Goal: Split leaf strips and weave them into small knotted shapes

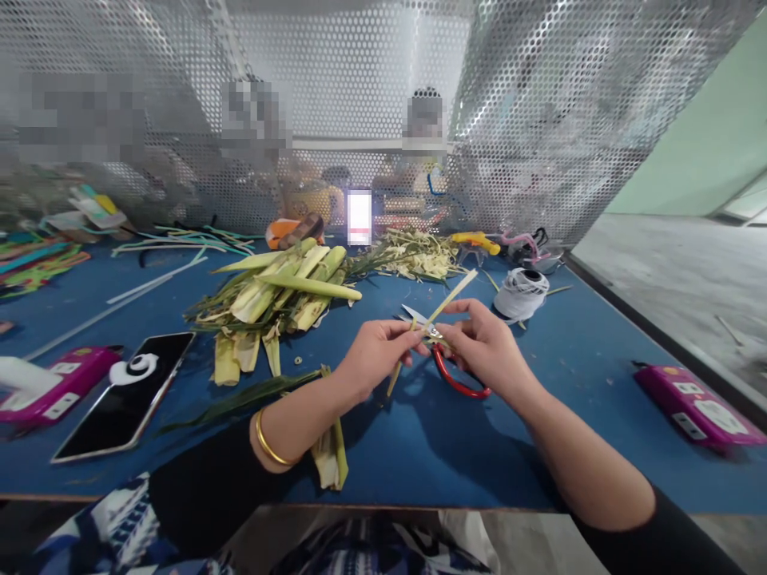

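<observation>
Near the middle of the blue table, my left hand pinches a thin pale-green leaf strip. My right hand is closed on the same strip just to the right, and the fingertips of both hands almost meet. The strip's pale end points up and to the right, and a thin piece hangs below my left fingers. Beneath the hands are scissors with red handles, their blades pointing up and left. A pile of green stalks and husks is left of my hands, with a few cut pieces nearer the front edge.
White string spool stands at right, before a yellow tool. Shredded leaves lie at the back by a lit screen. A phone and magenta packs flank my arms. Perforated metal rises behind, with people beyond.
</observation>
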The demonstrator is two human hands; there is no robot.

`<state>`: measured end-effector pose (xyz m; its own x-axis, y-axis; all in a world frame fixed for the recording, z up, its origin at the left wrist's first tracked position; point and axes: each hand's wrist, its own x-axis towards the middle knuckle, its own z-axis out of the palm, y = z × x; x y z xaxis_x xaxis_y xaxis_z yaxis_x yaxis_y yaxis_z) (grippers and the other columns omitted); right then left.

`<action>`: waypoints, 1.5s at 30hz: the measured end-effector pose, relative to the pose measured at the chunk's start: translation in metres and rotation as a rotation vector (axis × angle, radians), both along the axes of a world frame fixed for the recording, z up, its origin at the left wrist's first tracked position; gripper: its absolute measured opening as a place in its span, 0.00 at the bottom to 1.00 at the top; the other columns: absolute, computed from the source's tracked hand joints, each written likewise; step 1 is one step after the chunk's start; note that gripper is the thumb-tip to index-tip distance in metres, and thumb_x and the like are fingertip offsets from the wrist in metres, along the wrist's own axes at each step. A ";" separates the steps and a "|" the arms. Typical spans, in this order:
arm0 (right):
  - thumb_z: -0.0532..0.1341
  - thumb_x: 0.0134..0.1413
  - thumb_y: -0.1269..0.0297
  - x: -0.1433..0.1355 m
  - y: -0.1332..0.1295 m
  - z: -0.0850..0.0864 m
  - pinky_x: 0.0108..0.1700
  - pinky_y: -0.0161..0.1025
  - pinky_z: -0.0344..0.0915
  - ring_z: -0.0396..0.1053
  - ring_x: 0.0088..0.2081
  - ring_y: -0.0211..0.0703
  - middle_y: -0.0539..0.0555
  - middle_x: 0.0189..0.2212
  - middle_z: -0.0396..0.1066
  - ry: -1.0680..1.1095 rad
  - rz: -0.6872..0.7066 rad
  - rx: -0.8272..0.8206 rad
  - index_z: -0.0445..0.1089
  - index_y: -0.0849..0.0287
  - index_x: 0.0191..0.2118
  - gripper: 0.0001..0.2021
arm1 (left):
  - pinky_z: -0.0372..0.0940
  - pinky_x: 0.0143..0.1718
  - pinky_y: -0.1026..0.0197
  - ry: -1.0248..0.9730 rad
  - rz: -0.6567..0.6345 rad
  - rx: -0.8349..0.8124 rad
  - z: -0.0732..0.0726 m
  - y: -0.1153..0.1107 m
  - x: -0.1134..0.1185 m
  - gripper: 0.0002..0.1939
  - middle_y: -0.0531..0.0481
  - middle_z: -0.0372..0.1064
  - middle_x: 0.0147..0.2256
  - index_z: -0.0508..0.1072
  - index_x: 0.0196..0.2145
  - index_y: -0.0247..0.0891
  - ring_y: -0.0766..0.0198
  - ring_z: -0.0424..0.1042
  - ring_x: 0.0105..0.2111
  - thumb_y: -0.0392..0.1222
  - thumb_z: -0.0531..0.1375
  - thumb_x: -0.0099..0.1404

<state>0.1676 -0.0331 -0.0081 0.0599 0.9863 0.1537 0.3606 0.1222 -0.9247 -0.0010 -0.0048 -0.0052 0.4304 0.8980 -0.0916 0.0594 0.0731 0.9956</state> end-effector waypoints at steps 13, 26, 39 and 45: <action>0.62 0.53 0.59 0.005 -0.006 0.011 0.27 0.35 0.61 0.62 0.24 0.35 0.49 0.24 0.69 0.098 0.187 0.325 0.75 0.57 0.30 0.08 | 0.47 0.17 0.68 -0.058 -0.070 -0.071 0.003 0.004 -0.004 0.11 0.50 0.70 0.23 0.75 0.25 0.35 0.73 0.58 0.19 0.47 0.64 0.55; 0.56 0.51 0.53 0.014 -0.001 0.014 0.24 0.34 0.51 0.53 0.20 0.33 0.48 0.18 0.62 -0.157 0.347 -0.244 0.68 0.60 0.19 0.17 | 0.49 0.17 0.69 -0.030 -0.086 -0.068 -0.001 0.005 -0.002 0.12 0.51 0.71 0.26 0.76 0.29 0.34 0.73 0.60 0.20 0.47 0.63 0.56; 0.55 0.51 0.52 0.010 0.000 0.010 0.22 0.33 0.52 0.55 0.18 0.32 0.49 0.16 0.63 -0.117 0.383 -0.294 0.67 0.60 0.19 0.18 | 0.52 0.19 0.69 0.099 -0.175 0.085 0.003 0.001 -0.002 0.09 0.52 0.70 0.24 0.74 0.25 0.34 0.73 0.60 0.19 0.39 0.58 0.60; 0.57 0.52 0.52 0.003 -0.004 0.007 0.20 0.32 0.48 0.53 0.15 0.32 0.45 0.12 0.56 -0.323 0.160 -0.087 0.64 0.58 0.20 0.17 | 0.57 0.23 0.68 0.262 -0.226 0.261 0.003 -0.003 -0.003 0.12 0.53 0.68 0.20 0.74 0.23 0.34 0.70 0.64 0.21 0.38 0.56 0.61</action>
<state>0.1702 -0.0369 -0.0008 -0.1345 0.9894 0.0546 0.6183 0.1268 -0.7756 -0.0041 -0.0078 -0.0022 0.6110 0.7916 -0.0068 0.2987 -0.2226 0.9280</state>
